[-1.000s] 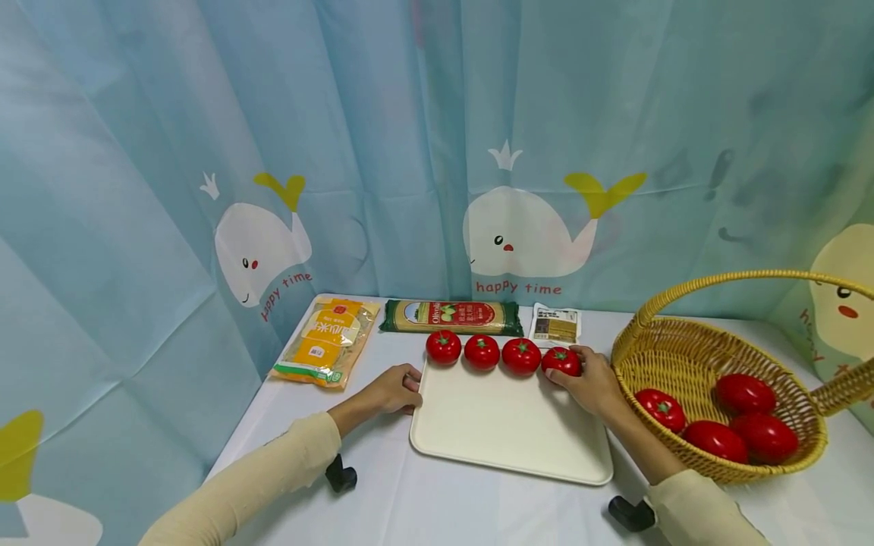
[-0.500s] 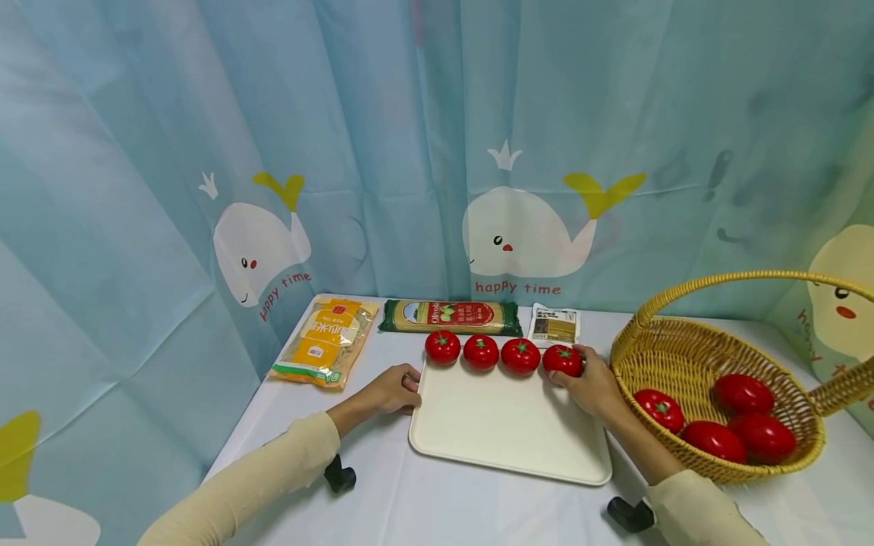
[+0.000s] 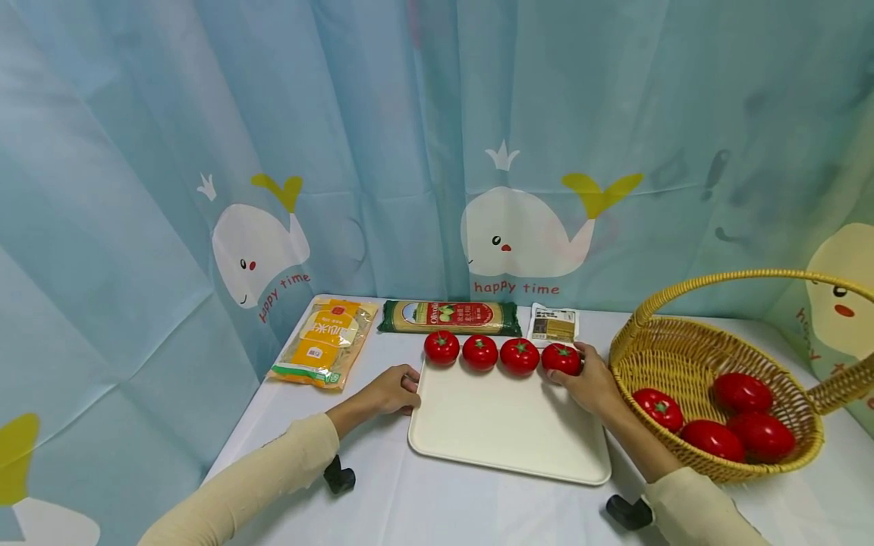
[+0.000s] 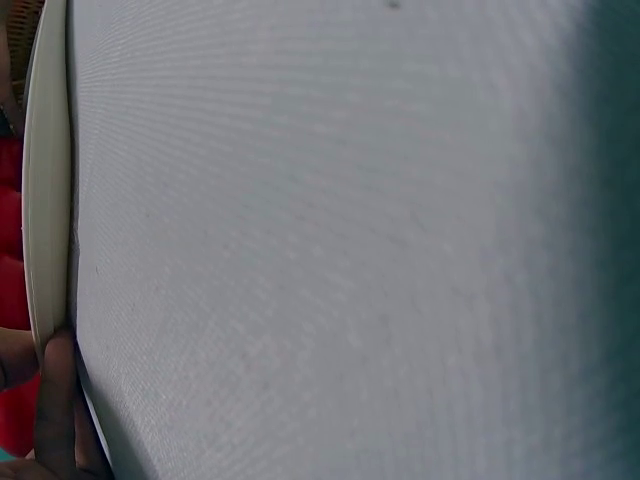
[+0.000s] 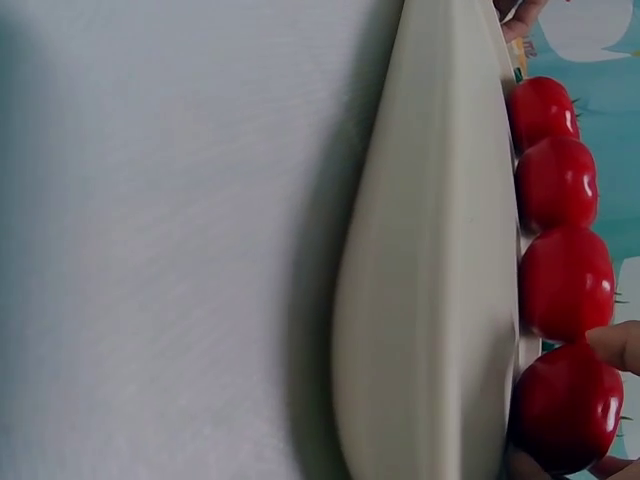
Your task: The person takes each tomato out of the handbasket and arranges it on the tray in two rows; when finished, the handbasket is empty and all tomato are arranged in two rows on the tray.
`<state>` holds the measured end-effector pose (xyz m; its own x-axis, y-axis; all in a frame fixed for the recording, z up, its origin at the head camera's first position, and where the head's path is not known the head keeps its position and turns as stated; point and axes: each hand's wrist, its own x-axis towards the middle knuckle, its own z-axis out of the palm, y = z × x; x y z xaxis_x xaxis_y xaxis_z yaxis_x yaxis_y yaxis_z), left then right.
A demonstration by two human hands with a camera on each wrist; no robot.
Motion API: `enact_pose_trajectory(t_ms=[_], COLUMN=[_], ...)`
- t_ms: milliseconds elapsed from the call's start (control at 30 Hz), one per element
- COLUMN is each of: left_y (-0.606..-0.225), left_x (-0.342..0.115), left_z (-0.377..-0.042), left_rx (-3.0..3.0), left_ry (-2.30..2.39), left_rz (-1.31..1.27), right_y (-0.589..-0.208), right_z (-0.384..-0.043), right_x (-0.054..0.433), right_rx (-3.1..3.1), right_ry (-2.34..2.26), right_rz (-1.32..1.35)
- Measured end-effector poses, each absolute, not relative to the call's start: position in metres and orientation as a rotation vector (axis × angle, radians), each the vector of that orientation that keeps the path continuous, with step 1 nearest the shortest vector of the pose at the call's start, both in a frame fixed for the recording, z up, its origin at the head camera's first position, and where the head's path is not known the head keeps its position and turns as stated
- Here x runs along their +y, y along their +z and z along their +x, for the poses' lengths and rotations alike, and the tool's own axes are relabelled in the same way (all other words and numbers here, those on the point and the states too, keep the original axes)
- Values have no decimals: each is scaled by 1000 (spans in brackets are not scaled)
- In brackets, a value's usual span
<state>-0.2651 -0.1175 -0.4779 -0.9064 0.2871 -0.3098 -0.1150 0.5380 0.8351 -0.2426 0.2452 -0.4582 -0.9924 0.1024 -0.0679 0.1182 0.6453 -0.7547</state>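
Note:
My left hand [image 3: 391,390] pinches the left rim of a cream rectangular tray [image 3: 508,432]; in the left wrist view its thumb and fingers [image 4: 56,405] meet around the tray's edge. Along the far side of the tray runs a row of shiny red tomatoes [image 3: 520,356] with green stems. My right hand [image 3: 591,385] grips the rightmost tomato [image 3: 558,357], thumb at the near side and fingers behind it. The right wrist view shows this tomato [image 5: 567,405] between the fingertips, close against its neighbour. Part of the right hand's fingers is hidden behind it.
A yellow wicker basket [image 3: 672,341] with a tall handle stands at the right, holding several red tomatoes [image 3: 713,440]. Behind the tray lie a green-ended noodle pack [image 3: 451,317] and a small sachet [image 3: 554,324]. An orange-and-clear food bag [image 3: 326,341] lies at the left.

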Motion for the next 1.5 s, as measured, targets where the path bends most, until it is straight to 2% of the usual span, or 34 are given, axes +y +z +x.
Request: enact_pose_trajectory(t_ms=[767, 1200, 1500], left_y=[-479, -481, -479], left_x=[-117, -117, -117], left_z=[-265, -267, -266], left_rx=[2366, 2382, 2378], left_ry=[1347, 1330, 1333], left_rz=[147, 148, 138], right_y=[-449, -430, -401], right_z=[-224, -189, -161], right_x=[240, 244, 256], right_rx=[2881, 2866, 2847], right_ry=[-1320, -1325, -1369], right_rz=[52, -145, -243])
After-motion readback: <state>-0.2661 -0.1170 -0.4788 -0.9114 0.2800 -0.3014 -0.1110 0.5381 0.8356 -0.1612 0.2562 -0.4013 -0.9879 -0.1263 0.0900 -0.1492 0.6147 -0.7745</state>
